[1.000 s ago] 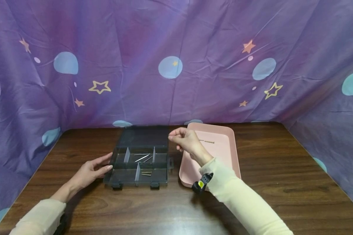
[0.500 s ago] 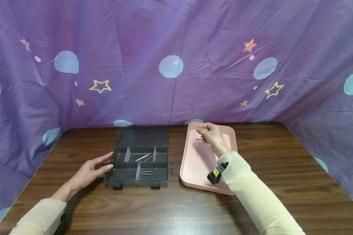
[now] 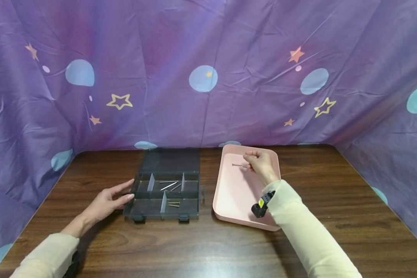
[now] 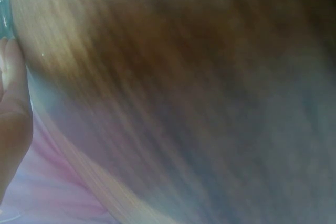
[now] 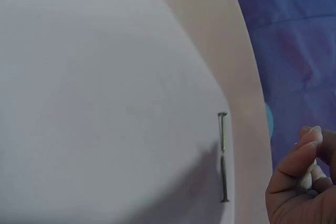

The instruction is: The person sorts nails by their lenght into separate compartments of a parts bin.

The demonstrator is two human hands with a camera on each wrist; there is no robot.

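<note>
A dark see-through compartment box (image 3: pixel 144 208) lies on the table with its lid (image 3: pixel 170 160) folded back. Several silver nails (image 3: pixel 168 186) lie in its back middle compartment; brass screws (image 3: pixel 173 204) are in the front right one. My left hand (image 3: pixel 102 204) touches the box's left side with straight fingers and thumb. Over the far part of a pink tray (image 3: pixel 229 216) is my right hand (image 3: pixel 260 164), thumb and index fingertips together, other fingers curled, nothing visible between them. Beneath it, two screws (image 5: pixel 223 156) lie end to end in the tray; one screw (image 3: pixel 239 165) shows left of the hand.
The brown wooden table (image 3: pixel 180 247) carries the box and tray side by side, with a narrow strip of wood between them. A purple curtain (image 3: pixel 160 77) with stars and planets hangs behind and at both sides.
My right hand has moved right from the gap between box and tray to above the tray, passing over the screws. My left hand has stayed at the box.
</note>
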